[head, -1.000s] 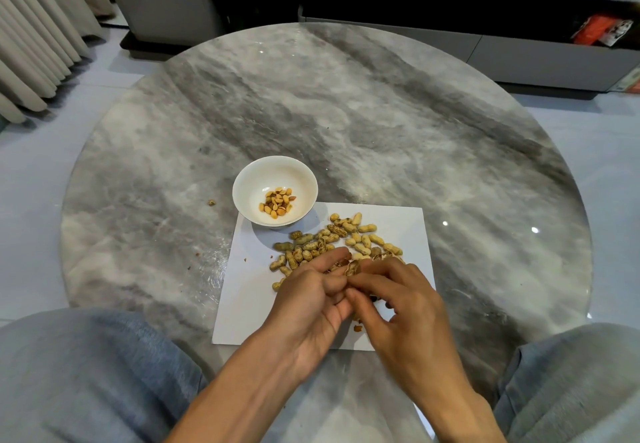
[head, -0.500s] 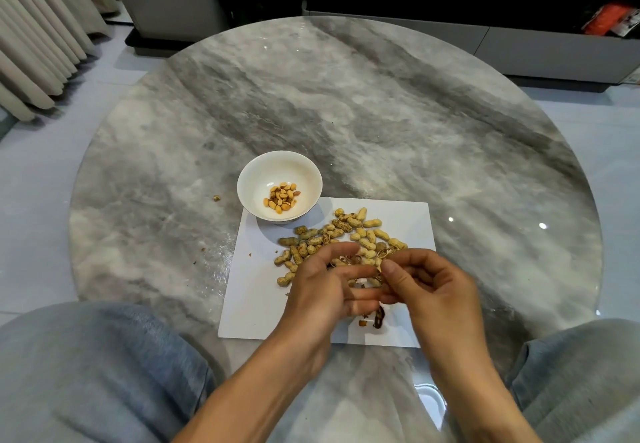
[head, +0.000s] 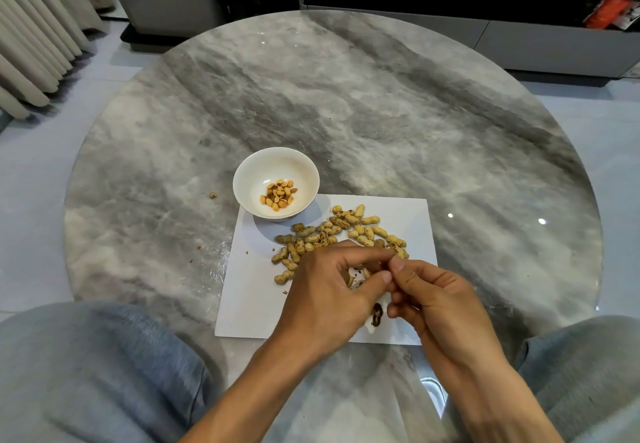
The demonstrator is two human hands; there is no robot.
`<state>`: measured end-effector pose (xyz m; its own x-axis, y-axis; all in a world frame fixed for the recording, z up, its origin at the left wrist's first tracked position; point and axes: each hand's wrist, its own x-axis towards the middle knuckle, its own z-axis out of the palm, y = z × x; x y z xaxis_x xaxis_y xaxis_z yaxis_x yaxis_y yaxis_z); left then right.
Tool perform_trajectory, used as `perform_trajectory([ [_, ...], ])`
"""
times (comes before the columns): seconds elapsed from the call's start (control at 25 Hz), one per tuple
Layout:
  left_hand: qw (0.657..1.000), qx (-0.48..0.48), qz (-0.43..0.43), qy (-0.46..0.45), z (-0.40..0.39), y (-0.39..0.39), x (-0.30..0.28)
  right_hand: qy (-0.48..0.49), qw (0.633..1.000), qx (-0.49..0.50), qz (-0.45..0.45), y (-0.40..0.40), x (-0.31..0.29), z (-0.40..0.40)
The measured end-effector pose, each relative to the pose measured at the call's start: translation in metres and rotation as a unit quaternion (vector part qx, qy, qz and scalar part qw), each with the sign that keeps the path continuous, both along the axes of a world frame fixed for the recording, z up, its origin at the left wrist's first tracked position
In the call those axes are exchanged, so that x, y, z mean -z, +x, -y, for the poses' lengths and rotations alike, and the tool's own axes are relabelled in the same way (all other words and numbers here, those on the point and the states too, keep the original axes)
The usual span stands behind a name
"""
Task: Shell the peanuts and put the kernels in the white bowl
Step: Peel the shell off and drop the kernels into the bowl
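A white bowl (head: pixel 242 179) stands at the far left corner of a white paper sheet (head: pixel 249 297) and holds several orange kernels (head: pixel 278 194). A pile of unshelled peanuts (head: pixel 341 231) lies on the sheet just beyond my hands. My left hand (head: pixel 329 290) and my right hand (head: pixel 433 297) meet above the sheet, fingertips together, pinching a peanut (head: pixel 377 271) between them. Most of that peanut is hidden by my fingers. A dark empty shell half (head: pixel 376 314) lies on the sheet below my hands.
The round grey marble table (head: pixel 381 113) carries a few shell crumbs (head: pixel 212 195) left of the bowl. My knees in grey trousers (head: pixel 97 373) frame the near edge. A low cabinet (head: pixel 485 34) stands beyond the table, curtains (head: pixel 31 27) at far left.
A dark shell half has dropped onto the sheet under my hands. My hands parted slightly, then closed again, fingertips working the peanut.
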<state>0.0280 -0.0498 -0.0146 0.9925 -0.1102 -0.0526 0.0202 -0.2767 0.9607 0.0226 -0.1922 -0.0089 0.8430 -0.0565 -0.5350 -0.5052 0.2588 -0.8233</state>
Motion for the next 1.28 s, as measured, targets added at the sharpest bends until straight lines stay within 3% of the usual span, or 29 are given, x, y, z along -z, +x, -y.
perform_trajectory([
  [0.2,0.997,-0.008,0.077,0.01,-0.004,0.005,0.011,-0.022,0.998,-0.043,0.035,0.001,-0.002,-0.001],
  [0.44,0.973,0.02,0.199,0.115,-0.005,0.001,0.016,-0.116,0.987,-0.054,0.097,-0.001,-0.001,-0.005],
  [0.64,0.948,0.018,0.264,0.176,-0.004,-0.001,0.016,-0.059,0.996,-0.036,0.052,-0.003,-0.001,-0.009],
  [0.88,0.944,0.003,0.279,0.175,-0.006,0.001,0.017,0.062,0.998,-0.016,-0.017,-0.002,0.0,-0.007],
  [1.12,0.97,-0.041,0.229,0.076,-0.007,0.004,0.013,0.063,0.998,-0.013,0.004,-0.003,-0.003,-0.006],
  [1.28,0.98,-0.031,0.189,0.057,-0.006,0.005,0.01,0.069,0.997,-0.031,0.003,-0.001,-0.003,-0.002],
])
